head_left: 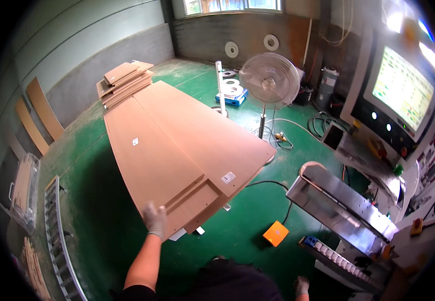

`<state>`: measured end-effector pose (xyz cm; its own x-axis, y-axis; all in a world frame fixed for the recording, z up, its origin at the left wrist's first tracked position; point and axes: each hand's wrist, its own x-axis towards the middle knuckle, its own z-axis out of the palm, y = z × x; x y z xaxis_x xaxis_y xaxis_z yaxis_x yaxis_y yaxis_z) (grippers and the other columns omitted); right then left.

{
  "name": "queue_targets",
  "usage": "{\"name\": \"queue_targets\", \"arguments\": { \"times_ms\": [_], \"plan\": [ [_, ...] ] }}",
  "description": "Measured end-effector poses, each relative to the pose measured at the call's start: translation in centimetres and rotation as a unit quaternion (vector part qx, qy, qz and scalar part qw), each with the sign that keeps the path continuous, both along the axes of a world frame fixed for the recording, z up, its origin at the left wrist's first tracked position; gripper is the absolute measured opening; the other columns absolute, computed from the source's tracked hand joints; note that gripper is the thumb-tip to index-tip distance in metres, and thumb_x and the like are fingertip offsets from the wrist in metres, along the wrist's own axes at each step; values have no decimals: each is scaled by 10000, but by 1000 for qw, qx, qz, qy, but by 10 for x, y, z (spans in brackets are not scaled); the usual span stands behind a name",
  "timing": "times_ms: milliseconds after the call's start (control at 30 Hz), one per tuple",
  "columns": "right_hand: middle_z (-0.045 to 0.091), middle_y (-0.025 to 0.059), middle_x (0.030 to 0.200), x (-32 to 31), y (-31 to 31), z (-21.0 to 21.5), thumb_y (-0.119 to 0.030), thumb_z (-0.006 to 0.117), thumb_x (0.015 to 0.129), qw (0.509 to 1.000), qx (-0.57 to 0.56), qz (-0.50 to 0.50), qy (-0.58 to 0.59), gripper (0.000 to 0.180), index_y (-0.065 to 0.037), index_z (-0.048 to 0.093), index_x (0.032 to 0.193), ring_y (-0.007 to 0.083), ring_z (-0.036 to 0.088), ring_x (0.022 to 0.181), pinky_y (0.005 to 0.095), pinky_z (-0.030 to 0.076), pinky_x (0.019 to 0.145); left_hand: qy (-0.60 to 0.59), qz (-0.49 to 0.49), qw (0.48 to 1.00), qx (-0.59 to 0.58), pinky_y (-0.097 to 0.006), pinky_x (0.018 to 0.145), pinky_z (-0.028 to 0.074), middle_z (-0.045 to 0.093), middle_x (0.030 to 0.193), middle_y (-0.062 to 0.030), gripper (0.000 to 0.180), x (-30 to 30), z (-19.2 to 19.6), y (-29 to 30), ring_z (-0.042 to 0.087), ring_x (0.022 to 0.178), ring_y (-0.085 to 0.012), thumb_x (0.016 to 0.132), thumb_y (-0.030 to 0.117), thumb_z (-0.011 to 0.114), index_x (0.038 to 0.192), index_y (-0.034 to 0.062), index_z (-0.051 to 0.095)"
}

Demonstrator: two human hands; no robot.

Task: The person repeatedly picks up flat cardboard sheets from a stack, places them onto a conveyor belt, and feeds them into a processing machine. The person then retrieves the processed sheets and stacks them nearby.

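Observation:
My left hand [154, 220], in a light glove, rests on the near left edge of a stack of long brown panels [147, 145]. Its fingers look spread over the board, slightly blurred, and hold nothing I can see. Just right of it, a narrower brown board [197, 203] lies at the near end, lower than the surface around it. White labels [228, 177] are stuck on the panels. My right hand [301, 287], also gloved, hangs low at the bottom edge, away from the stack. Its fingers are too small and indistinct to read.
Shorter boards [127, 78] are piled at the stack's far end. A pedestal fan [270, 83] stands behind it. To the right are a machine with a lit screen [403, 90], a metal roller section [340, 261] and an orange box [276, 234] with a cable. A metal rack [59, 236] lies left.

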<state>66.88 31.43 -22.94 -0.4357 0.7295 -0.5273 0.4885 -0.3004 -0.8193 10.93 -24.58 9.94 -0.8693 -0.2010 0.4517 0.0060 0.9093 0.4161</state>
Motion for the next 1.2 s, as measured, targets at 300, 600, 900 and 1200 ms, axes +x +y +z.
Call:
{"name": "queue_targets", "arguments": {
  "times_ms": [300,600,900,1200],
  "plan": [
    [478,-19,661,-118,-84,95,-140,588,996,985,-165,46,-35,210,-159,506,804,127,470,531,308,395,468,-150,211,959,114,-544,939,516,590,1237,-307,484,10,-51,-68,613,1105,-473,1030,440,558,1213,-7,567],
    [766,162,1043,-242,-227,137,-360,643,971,889,112,433,-95,373,-30,760,1099,328,724,1033,402,553,923,-74,111,976,174,-514,899,497,591,1083,-264,338,-2,-55,-101,596,992,-440,1027,312,550,992,-20,607],
    [715,107,952,-170,-229,14,-277,688,953,818,304,488,-6,207,-73,715,979,271,681,911,378,560,800,-125,-22,974,187,-454,1036,483,502,1299,-239,711,17,-38,-119,553,1188,-393,819,371,830,1308,-46,523],
    [632,24,768,-145,-221,103,-321,684,987,973,-171,114,-108,190,-136,689,946,158,590,685,348,477,562,-231,-59,861,449,-342,756,523,595,969,-75,377,13,-35,-148,587,851,-194,971,385,701,1066,30,615]
  ]
}}
